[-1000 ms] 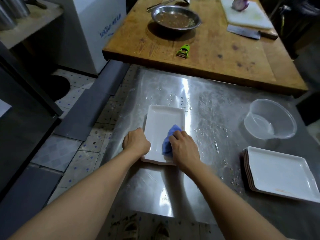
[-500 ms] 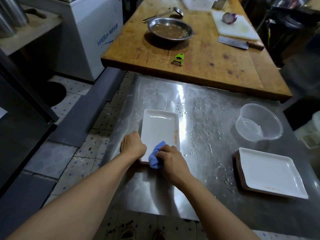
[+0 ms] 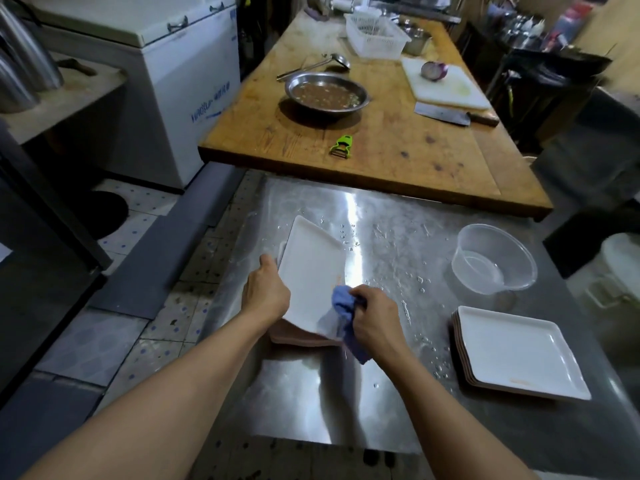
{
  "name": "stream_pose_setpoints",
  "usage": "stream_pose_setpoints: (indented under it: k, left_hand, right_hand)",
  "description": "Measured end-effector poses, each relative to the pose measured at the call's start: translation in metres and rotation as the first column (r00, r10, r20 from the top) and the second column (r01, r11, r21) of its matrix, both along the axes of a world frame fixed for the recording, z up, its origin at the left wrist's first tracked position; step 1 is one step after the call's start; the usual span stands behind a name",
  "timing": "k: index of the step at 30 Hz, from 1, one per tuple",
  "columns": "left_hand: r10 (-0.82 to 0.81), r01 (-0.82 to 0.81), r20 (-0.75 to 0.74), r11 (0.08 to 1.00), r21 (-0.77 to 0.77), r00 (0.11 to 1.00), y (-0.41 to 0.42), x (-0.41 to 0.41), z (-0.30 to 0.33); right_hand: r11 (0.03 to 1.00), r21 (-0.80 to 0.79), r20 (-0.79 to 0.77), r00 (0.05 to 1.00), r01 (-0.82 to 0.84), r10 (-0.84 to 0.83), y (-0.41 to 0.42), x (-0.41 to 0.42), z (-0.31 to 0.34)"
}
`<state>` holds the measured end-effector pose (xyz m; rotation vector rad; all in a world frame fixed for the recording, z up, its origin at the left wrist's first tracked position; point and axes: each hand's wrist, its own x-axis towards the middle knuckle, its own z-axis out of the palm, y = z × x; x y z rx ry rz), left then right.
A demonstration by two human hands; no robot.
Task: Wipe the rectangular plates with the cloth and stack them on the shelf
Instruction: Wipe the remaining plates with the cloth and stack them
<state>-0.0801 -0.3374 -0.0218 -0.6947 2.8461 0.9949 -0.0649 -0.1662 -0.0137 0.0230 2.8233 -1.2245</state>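
Your left hand (image 3: 266,296) holds a white rectangular plate (image 3: 311,275) by its left edge, tilted up off the wet steel tabletop (image 3: 398,237); the grip is curled around the rim, with the thumb on the near face. Your right hand (image 3: 372,318) has its fingers closed around a bunched blue cloth (image 3: 343,306) pressed at the plate's near right corner. A pinkish-brown shape shows just beneath the lifted plate; you cannot tell whether it is the plate's underside or another plate.

To the right, well apart, sits a stack of plates (image 3: 519,351) with a clear plastic bowl (image 3: 493,259) beyond it. No shelf is clearly visible.

The likely risks are these. Water beads across the tabletop, so the plate is probably slick, and held by one edge it could slip from your left hand if the cloth pushes hard against the corner. An orange mark near the right edge may be missed. The dangling cloth tail could drag through the puddles and re-wet the plate.
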Motion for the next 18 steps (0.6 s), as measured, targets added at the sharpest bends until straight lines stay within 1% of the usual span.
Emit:
stream_pose_setpoints:
  k: [5, 8, 10, 15, 18]
  left_hand:
    - [0.039, -0.032, -0.157, 0.998, 0.049, 0.987, 0.0, 0.004, 0.023]
    - [-0.019, 0.03, -0.244, 0.999, 0.039, 0.97, 0.0, 0.007, 0.043]
    - [-0.052, 0.062, -0.288, 0.998, 0.028, 0.956, 0.001, 0.009, 0.057]
    - [-0.133, 0.16, -0.38, 0.986, 0.041, 0.915, 0.002, 0.014, 0.09]
    - [-0.191, 0.214, -0.435, 0.977, 0.003, 0.88, 0.003, 0.015, 0.107]
  right_hand:
    - [0.991, -0.072, -0.118, 0.986, 0.109, -0.117, 0.016, -0.02, 0.034]
    - [0.979, -0.126, -0.226, 0.956, 0.16, -0.186, 0.019, -0.034, 0.063]
    - [0.973, -0.168, -0.294, 0.934, 0.159, -0.204, 0.02, -0.044, 0.083]
    - [0.981, -0.14, -0.409, 0.894, 0.134, -0.181, 0.022, -0.066, 0.12]
    - [0.998, -0.043, -0.398, 0.915, 0.046, -0.06, 0.024, -0.075, 0.135]
